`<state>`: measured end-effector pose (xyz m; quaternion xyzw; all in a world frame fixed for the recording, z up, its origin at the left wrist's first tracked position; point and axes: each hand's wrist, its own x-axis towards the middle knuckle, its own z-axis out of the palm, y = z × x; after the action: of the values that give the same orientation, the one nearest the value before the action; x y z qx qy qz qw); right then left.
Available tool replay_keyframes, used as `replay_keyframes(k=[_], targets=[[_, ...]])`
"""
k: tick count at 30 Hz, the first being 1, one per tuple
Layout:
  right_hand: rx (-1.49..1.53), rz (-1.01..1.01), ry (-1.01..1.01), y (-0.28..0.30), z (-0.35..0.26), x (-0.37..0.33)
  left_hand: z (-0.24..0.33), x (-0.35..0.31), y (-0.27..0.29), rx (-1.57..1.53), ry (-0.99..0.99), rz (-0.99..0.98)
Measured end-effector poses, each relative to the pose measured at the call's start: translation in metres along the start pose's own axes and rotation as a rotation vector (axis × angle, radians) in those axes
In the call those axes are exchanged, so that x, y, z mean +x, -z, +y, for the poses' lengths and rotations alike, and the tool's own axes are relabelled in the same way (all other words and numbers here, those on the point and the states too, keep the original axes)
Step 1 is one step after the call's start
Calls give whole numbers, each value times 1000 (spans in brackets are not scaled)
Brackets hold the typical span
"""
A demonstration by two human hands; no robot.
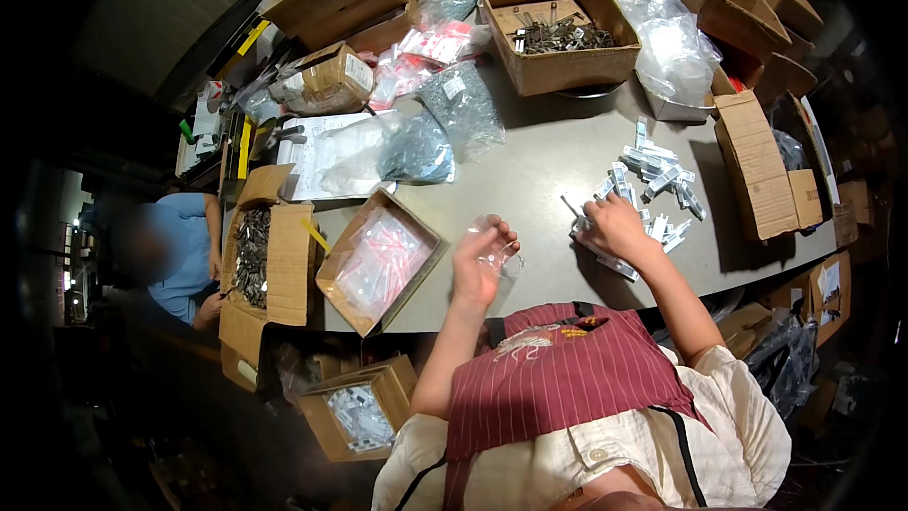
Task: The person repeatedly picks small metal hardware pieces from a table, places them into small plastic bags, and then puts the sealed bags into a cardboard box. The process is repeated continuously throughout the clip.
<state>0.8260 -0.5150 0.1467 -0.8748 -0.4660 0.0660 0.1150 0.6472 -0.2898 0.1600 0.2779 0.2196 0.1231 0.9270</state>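
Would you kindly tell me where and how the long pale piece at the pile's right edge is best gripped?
I'd pinch the long pale piece across its narrow width near its lower-right end, coming from above and the right. It is slim, and that end points outward from the pile, so both long edges should be reachable there.

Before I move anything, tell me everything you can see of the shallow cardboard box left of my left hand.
The shallow cardboard box is brown, rectangular and open-topped, with low walls. It sits slantwise at the near edge of the table, apart from your left hand. Flat, clear plastic bags with pinkish-red lines overlap inside it. A yellow strip ends near its left side; whether the two touch is unclear.
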Motion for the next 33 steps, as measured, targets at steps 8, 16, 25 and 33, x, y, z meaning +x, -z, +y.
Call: replay_keyframes(k=[8, 16, 25, 33], targets=[[74, -207, 41, -6, -10, -15, 2, -1, 16, -190, 64, -4], [305, -127, -92, -16, -6, -31, 4, 4, 17, -415, 191, -205], [983, -122, -307, 0, -21, -27, -20, -2, -8, 648, 111, -5], [1067, -93, -358, -32, -36, -22, -82, 9, 11, 847, 67, -121]])
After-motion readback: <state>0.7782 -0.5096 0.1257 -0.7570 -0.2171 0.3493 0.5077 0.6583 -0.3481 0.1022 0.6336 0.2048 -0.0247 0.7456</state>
